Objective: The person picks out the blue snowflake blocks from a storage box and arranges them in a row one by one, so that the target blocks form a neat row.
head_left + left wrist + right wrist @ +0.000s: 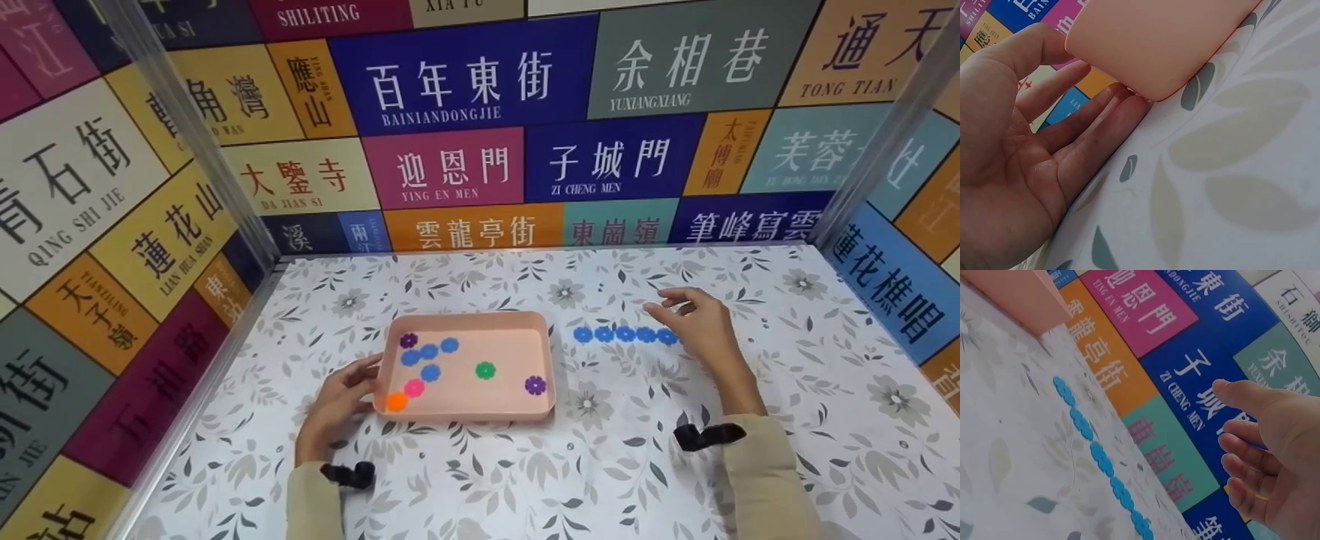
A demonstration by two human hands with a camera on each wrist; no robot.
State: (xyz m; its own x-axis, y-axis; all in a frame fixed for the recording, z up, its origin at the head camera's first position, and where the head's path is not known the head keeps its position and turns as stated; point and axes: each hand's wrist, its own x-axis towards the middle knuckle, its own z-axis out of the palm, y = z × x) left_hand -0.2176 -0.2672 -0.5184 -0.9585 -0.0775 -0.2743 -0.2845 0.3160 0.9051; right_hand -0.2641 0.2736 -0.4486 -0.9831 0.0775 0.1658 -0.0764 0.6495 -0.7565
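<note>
A shallow pink tray lies on the table with several small flower-shaped pieces inside: blue pieces, purple pieces, a green one, a pink one and an orange one. At its left end my left hand touches the outer wall with relaxed fingers; the left wrist view shows fingertips against the tray's corner. Right of the tray runs a row of blue flower pieces. Over the row's right end hovers my right hand, fingers loosely bent, nothing held in the right wrist view.
A white tablecloth with grey leaf and flower print covers the table. Behind and beside it stand walls of coloured panels with Chinese lettering, joined at corner posts. Dark straps sit on both wrists.
</note>
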